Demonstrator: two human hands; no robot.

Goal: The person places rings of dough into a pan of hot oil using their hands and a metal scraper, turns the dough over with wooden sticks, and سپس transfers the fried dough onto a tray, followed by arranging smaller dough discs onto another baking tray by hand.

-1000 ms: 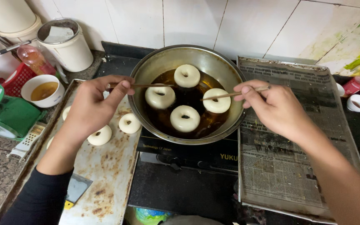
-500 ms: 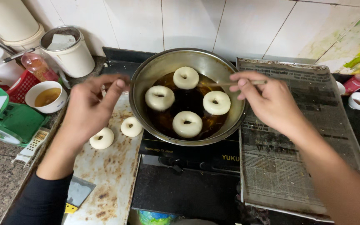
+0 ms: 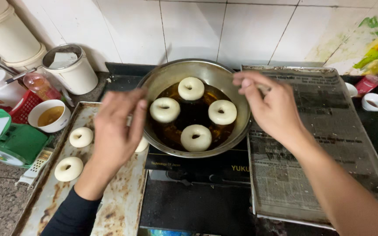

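Doughnut rings frying, both hands over the pan

Stove [image 3: 197, 205] is black, sits in the middle w/ a worn metal tray [image 3: 119, 205] on its left and a newspaper-lined tray [image 3: 320, 157] on its right. Steel pan [image 3: 189, 70] is on the burner at the stove's back, dark oil inside, 4 pale dough rings [image 3: 196, 138] floating: one at the back, one left, one right, one at the front edge.

Left hand [image 3: 114, 131] hovers over the pan's left rim and the worn tray's right edge, fingers curled together around a thin stick, tbh it's blurry so can't tell how tight. Right hand [image 3: 272, 107] is at the pan's right rim, thumb and fingers pinched together on another thin stick, mostly hidden by the fingers.

2 raw rings [image 3: 68, 168] lie near the worn tray's left edge, a 3rd peeks out under the left hand.

Off the tray's back-left corner: white lidded tub [image 3: 73, 72], small white bowl [image 3: 49, 116] w/ amber liquid, green kitchen scale [image 3: 9, 140] further left.
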